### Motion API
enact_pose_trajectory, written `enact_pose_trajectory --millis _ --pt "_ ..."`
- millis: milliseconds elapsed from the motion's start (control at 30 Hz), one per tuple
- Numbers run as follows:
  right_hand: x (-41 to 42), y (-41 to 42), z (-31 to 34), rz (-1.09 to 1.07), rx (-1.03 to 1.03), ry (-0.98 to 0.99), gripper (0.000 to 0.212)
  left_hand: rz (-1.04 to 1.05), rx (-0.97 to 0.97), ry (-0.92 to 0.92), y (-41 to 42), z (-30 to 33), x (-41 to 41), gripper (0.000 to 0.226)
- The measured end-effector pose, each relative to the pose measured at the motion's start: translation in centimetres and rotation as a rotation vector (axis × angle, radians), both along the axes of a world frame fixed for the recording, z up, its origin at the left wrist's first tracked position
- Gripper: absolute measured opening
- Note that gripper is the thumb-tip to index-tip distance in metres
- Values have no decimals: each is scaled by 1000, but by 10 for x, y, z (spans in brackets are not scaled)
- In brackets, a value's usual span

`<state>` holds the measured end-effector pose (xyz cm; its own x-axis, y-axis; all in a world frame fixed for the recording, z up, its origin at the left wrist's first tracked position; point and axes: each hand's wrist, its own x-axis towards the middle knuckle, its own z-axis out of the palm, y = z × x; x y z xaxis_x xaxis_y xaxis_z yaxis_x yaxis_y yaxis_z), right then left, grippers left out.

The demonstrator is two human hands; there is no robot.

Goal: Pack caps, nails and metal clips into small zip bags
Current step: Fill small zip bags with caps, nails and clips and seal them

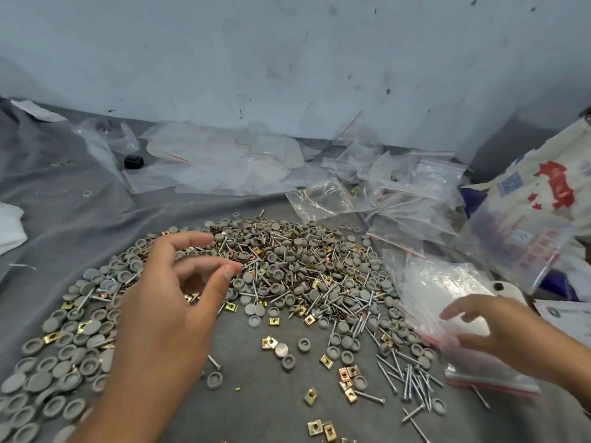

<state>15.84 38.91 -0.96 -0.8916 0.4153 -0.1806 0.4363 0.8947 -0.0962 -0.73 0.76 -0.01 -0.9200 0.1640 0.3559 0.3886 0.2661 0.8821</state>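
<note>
Spread over a worktop (80,199) draped in wrinkled grey cloth: a broad heap (287,266) of round grey caps (256,310), dull and matte, some dome-up, some showing hollow cups; thin silvery nails (412,382) with flat heads, shiny and straight, many gathered in a loose bundle at lower right; small square metal clips (347,374), brassy yellow with a hole in the middle, scattered along the near edge. Left hand (166,302) raised above the left side of the heap, fingers (224,273) apart and loosely curved, nothing pinched between thumb and forefinger. Right hand (499,334) at lower right, fingers spread and relaxed, resting on a stack of small zip bags (447,302), clear crinkled plastic with red seal strips. More clear bags (412,190) piled behind, flat larger sheets (224,161) by the stained pale wall (287,59). Small black block (133,162) at back left. Printed sack (543,199) at right with red and blue markings, writing too blurred to read.
</note>
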Motion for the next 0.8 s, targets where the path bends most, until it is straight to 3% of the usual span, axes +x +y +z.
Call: enact_pose_trajectory --millis 67,200,333,567,667,733,800 --pt "2 -1 -4 -44 -14 114 32 -7 -7 4 2 1 3 34" --pt "4 -15 -7 -49 23 94 25 -25 -13 3 4 2 6 34" --pt "5 -21 3 -86 -2 401 36 -47 -6 -10 4 1 4 35" --pt "-26 -81 43 -91 -166 814 23 -147 -107 -83 13 -5 7 23" --pt "-50 -108 40 -18 -103 751 28 -241 -209 -98 17 -9 10 21" --pt "-60 -113 32 -45 5 540 30 -289 -277 -103 17 -8 12 18" --pt "-64 -112 24 -67 -121 405 27 -310 -283 -127 15 -8 11 15"
